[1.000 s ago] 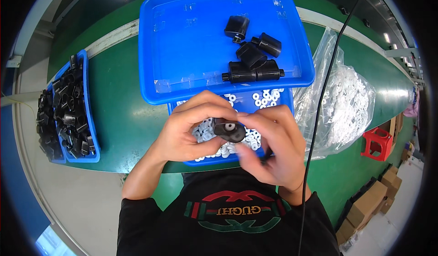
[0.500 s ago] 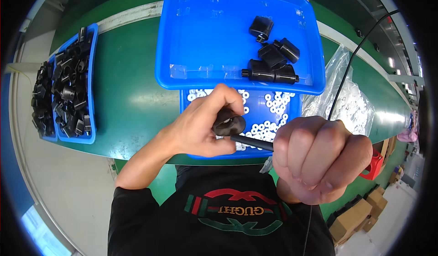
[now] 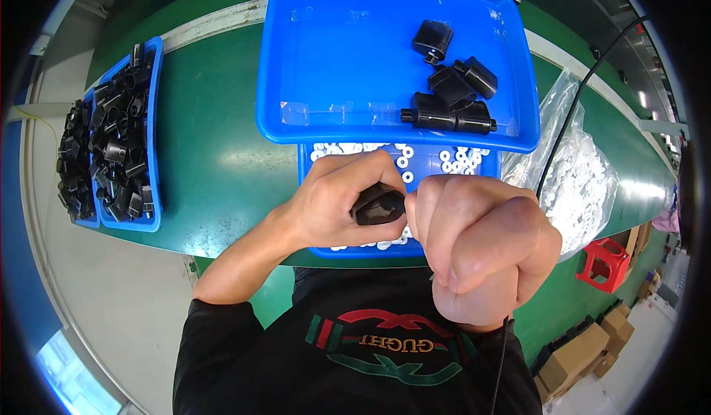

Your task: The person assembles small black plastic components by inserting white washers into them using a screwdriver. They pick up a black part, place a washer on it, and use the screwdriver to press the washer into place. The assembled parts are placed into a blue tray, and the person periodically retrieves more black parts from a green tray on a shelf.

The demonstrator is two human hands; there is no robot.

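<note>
My left hand (image 3: 333, 200) is closed around a black plastic housing (image 3: 374, 211), its hollow end toward me. My right hand (image 3: 481, 237) is a fist pressed up against that housing's right side. The black rod-shaped tool in the fist is now almost wholly hidden by the fingers and the housing; how deep its tip sits cannot be made out. Beneath both hands lies a lower blue tray (image 3: 305, 167) with white rings (image 3: 461, 162). An upper blue tray (image 3: 333, 52) overlaps its far edge and carries several black housings (image 3: 452, 88) at its right.
At the left, blue bins (image 3: 154, 119) are heaped with black plastic parts (image 3: 115, 148). A clear bag (image 3: 578, 185) of white pieces lies right of the trays, and a black cable (image 3: 566, 119) hangs across it. A red stool (image 3: 603, 263) and cardboard boxes (image 3: 574, 352) stand on the floor at right.
My right fist has moved left and turned, closing the gap to the housing, so the rod between them has gone from sight. My left hand keeps its hold and has shifted slightly right.
</note>
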